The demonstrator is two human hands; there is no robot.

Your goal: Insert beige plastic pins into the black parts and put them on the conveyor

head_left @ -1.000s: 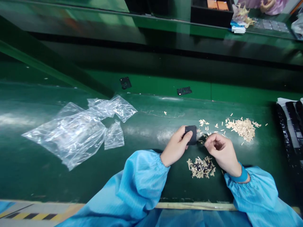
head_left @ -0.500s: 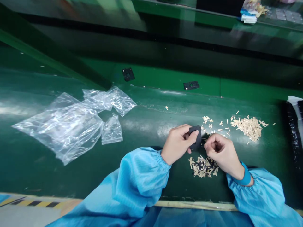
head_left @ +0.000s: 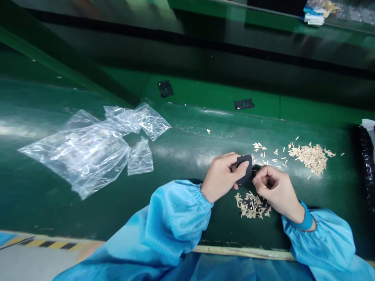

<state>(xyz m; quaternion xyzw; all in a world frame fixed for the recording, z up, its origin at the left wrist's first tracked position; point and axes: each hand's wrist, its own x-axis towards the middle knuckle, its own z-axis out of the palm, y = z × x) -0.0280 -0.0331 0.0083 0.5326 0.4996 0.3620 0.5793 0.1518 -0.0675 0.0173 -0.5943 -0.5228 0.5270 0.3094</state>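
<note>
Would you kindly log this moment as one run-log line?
left hand: holding flat black rectangular plate; right hand: pinched, close beside plate, contents unclear; nearby: mixed beige-and-black pile of small pieces; leftward: clear plastic bags

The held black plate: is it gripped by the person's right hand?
No, the left hand grips the held black plate, thumb across its face.

You see through one camera, worn on your head, facing forward and steeply down at the table point(head_left: 43, 207). It looks from above the table's near edge, close enough for your left hand point(head_left: 222, 175) and right hand point(head_left: 277, 191) to show clearly over the tabletop. Your view runs from a strip of floor point(head_left: 43, 259) before the table to a ledge point(head_left: 345, 24) beyond it. The table's near edge slopes slightly, so your camera sits a little tilted.
</note>
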